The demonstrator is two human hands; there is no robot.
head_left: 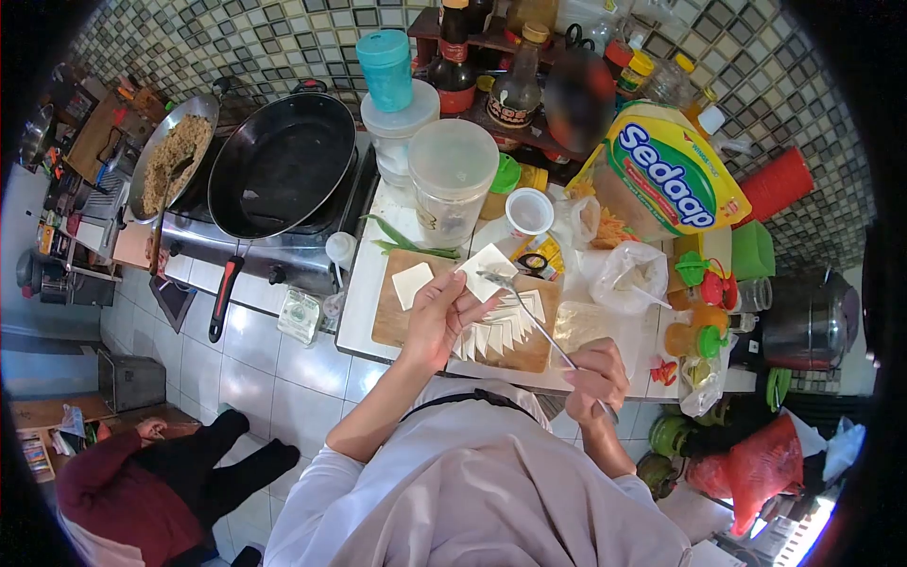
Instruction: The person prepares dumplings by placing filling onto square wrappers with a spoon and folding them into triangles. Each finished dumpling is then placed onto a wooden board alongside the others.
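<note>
My left hand (442,317) holds up a flat white square piece (487,265), gripped at its edge, above a wooden cutting board (387,326). In my right hand (597,375) is a long metal spoon (543,331); its bowl end rests on or just over the square piece. Another white square (411,283) lies on the board's left side. Several white pieces (501,331) with pointed corners overlap in a fan on the board below my left hand. Green leaf strips (406,238) lie at the board's far edge.
On the stove at left stand a black frying pan (283,165) and a pan of brown crumbly food (179,156). Containers (453,180), a small white cup (529,212), a Sedaap bag (661,170) and a plastic bag (628,274) crowd the counter. A person in a maroon sleeve (104,482) sits at lower left.
</note>
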